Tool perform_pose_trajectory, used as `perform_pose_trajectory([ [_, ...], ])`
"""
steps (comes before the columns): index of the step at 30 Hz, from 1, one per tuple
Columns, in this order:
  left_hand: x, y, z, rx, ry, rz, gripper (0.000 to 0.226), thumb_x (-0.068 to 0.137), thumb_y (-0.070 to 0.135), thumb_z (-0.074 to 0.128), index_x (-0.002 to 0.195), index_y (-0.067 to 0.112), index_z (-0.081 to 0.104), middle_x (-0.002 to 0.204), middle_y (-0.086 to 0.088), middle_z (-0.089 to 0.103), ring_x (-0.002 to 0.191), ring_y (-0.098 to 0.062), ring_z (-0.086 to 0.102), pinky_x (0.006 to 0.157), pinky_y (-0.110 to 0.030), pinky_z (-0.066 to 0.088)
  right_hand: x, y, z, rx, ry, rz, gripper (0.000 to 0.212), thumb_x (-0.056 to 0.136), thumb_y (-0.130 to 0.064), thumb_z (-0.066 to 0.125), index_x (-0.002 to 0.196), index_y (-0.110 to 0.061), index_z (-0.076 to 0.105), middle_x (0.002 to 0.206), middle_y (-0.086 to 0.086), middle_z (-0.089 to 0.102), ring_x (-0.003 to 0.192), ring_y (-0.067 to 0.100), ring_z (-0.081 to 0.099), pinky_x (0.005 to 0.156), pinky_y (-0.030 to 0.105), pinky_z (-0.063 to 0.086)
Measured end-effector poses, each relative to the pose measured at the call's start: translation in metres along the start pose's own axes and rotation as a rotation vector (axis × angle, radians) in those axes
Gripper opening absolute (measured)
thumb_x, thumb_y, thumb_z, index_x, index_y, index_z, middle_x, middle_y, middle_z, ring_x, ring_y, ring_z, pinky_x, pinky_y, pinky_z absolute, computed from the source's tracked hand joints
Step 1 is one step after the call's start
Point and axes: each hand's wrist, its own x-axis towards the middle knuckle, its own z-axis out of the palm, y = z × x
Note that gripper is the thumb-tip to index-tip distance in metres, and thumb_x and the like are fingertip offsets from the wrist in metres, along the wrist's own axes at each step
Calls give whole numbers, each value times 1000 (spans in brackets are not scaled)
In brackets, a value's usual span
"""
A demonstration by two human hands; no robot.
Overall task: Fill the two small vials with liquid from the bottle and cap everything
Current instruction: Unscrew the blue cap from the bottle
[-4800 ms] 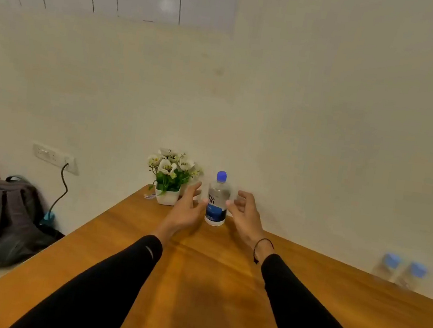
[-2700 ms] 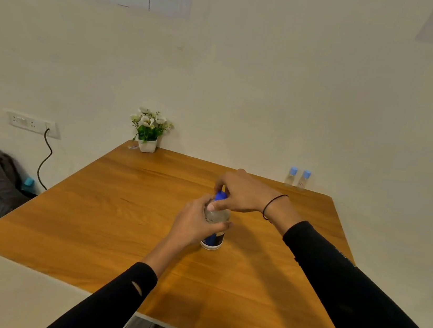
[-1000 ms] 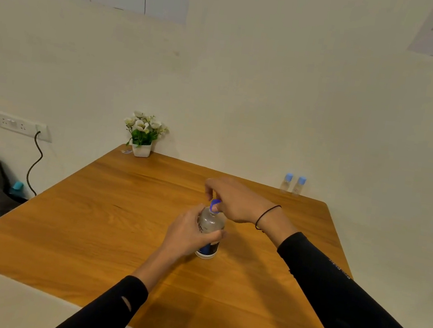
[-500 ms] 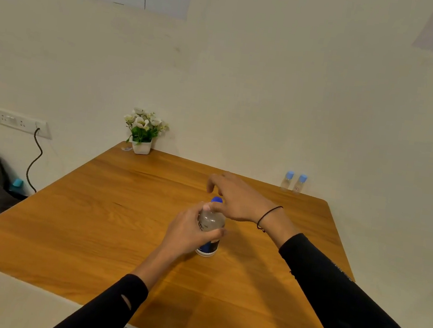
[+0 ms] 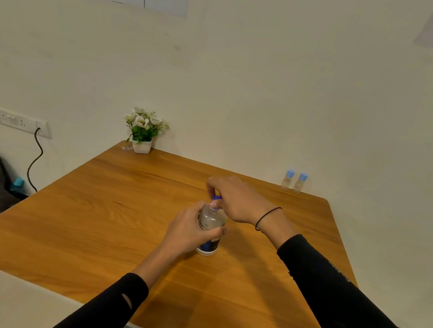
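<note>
My left hand (image 5: 187, 233) grips the bottle (image 5: 210, 225), upright mid-desk (image 5: 110, 205). My right hand (image 5: 235, 199) fingers seem pinched on its blue cap (image 5: 216, 198), mostly hidden. Two capped vials (image 5: 294, 181) stand at the far edge.

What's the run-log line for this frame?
step: uncapping | left hand: grips bottle | right hand: on blue cap | vials: capped, far edge

- The bottle (image 5: 211, 222) was clear plastic with a dark blue label low on its body; it stood upright near the middle of the table.
- Its blue cap (image 5: 216, 198) sat on the neck, mostly hidden.
- Two small vials (image 5: 294, 181), clear with light blue caps on, stood upright just beside each other at the far right edge.
</note>
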Motion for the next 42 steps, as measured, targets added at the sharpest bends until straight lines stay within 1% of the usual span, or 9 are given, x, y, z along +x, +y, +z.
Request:
perform_pose_trajectory([
  [6,-1,0,0,5,5,-7,47,71,68,80,103,39,63,92,13,72,83,-6,69,74,-47,62,-3,7,-1,71,-52,38,72,80,-66,75,135,-31,44,126,-7,55,104,18,58,80,38,55],
  [11,0,0,0,-5,-3,10,59,69,73,81,116,43,63,98,16,74,89,-4,70,78,-44,63,-1,1,3,-35,42,14,12,99,-31,66,101,-25,56,92,-3,61,85,24,60,60,30,43],
  [14,0,1,-2,-4,-9,-4,51,72,69,82,109,40,62,94,14,74,84,-5,69,76,-45,62,-2,2,1,20,-73,-11,31,94,-27,71,118,-30,51,114,-2,59,97,23,58,75,37,54],
  [17,0,1,-1,3,-19,6,50,73,71,79,108,40,62,94,13,73,84,-7,69,75,-45,63,-5,2,0,37,-84,31,57,89,-56,70,130,-28,43,122,-3,55,100,21,58,79,38,56],
  [23,1,-2,0,0,-4,20,58,69,72,82,116,44,62,99,17,73,90,-3,69,78,-42,63,1,2,3,-13,29,2,14,101,-33,64,103,-25,53,98,-1,61,87,23,59,64,32,46],
  [28,1,-3,2,4,-10,-10,61,68,77,78,112,39,61,98,14,72,89,-7,69,77,-45,63,-2,3,0,45,-48,17,47,93,-55,63,126,-29,42,120,-2,51,97,22,59,78,41,56],
  [34,2,-2,1,-8,-4,24,55,70,73,81,110,41,62,94,15,72,85,-6,68,74,-41,62,0,3,6,-4,34,-7,10,99,-30,59,105,-25,53,100,-2,61,88,22,58,69,35,50],
  [36,2,-3,0,-9,0,16,48,71,70,82,103,41,60,91,14,71,82,-5,67,70,-37,58,-1,4,3,56,-24,-18,21,94,-25,61,113,-27,51,106,-2,56,92,22,56,75,40,53],
  [42,0,-4,1,6,1,28,60,69,77,78,116,45,59,101,17,72,92,-3,68,77,-40,62,-2,2,6,-41,14,64,37,98,-57,57,116,-27,48,110,-1,57,91,23,59,71,38,53],
])
